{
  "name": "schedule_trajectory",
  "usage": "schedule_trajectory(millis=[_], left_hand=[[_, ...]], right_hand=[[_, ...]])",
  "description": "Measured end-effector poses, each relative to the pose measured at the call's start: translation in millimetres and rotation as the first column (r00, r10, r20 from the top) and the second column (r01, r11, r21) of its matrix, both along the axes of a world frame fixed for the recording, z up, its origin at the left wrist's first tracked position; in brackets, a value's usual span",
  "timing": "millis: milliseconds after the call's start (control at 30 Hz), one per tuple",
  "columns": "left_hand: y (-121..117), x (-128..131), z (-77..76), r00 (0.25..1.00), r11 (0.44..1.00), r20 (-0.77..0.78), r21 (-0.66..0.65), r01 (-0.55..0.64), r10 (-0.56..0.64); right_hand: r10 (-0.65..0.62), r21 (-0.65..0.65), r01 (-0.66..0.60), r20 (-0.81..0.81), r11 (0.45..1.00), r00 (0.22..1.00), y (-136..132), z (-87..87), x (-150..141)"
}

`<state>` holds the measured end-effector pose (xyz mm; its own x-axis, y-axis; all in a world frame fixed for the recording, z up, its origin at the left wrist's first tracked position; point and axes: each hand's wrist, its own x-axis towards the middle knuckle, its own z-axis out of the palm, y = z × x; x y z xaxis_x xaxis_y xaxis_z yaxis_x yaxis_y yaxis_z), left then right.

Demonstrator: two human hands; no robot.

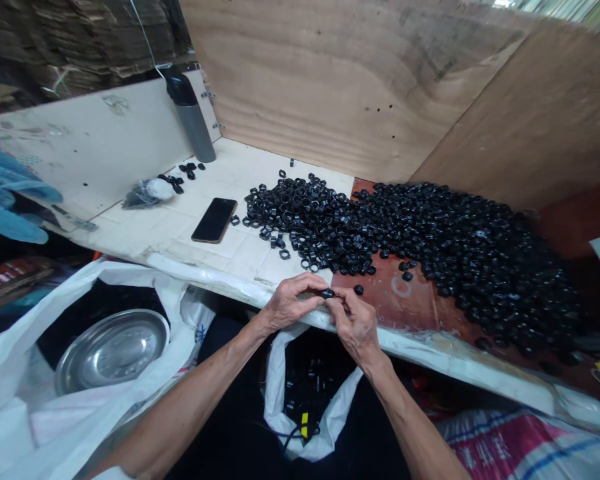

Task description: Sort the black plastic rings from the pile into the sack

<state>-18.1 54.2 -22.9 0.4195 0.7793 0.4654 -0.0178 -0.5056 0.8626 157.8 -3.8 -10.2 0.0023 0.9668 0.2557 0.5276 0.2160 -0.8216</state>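
My left hand (294, 304) and my right hand (355, 325) meet at the bench's front edge. Both are closed, thumb against fingers, on one small black plastic part (327, 293) held between their fingertips. Fingers cover much of it, so its exact shape is unclear. Just right of the fingertips lies a single black cap (359, 290). Beyond the hands is a heap of black plastic rings (305, 207), running into a larger heap of black caps (460, 233) on the right. Below my hands, a white bag (276, 393) hangs open with dark parts inside.
A phone (215, 220) lies left of the rings. Behind it stand a grey bottle (195, 123) and a small plastic bag (145, 195). Plywood panels (330, 80) wall the back. At lower left, a large white sack (10, 373) holds a metal bowl (115, 350).
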Motion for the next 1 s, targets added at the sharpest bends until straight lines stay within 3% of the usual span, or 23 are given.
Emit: schedule_trajectory(millis=[167,467,600,700,767,867,1000], left_hand=[[0,0,-1.1,1.000,0.998,0.000,0.060,-0.009,0.009],[-1,0,-0.1,0.999,0.999,-0.012,0.042,-0.030,0.030],[0,0,1.3,1.000,0.991,-0.008,-0.132,-0.010,0.009],[1,-1,3.0,0.999,0.941,0.044,-0.335,0.038,-0.025],[1,-1,3.5,0.996,0.915,0.089,-0.400,0.048,-0.014],[0,-1,3.7,0.990,0.913,0.140,-0.408,0.029,0.031],[-1,1,3.3,0.989,0.948,0.144,-0.319,0.016,0.031]], right_hand=[[-0.034,0.009,0.033,0.162,0.999,0.986,7,4.8,0],[-0.025,-0.126,0.042,0.136,0.991,0.990,12,14.5,-4],[0.042,-0.077,-0.030,0.163,0.997,0.986,15,13.8,1],[0.123,0.053,-0.132,0.143,0.990,0.982,19,15.0,5],[0.154,0.126,-0.169,0.122,0.978,0.980,20,16.9,6],[0.136,0.138,-0.147,0.086,0.980,0.987,21,18.8,4],[-0.010,0.112,-0.001,0.096,0.994,0.995,19,14.3,-3]])
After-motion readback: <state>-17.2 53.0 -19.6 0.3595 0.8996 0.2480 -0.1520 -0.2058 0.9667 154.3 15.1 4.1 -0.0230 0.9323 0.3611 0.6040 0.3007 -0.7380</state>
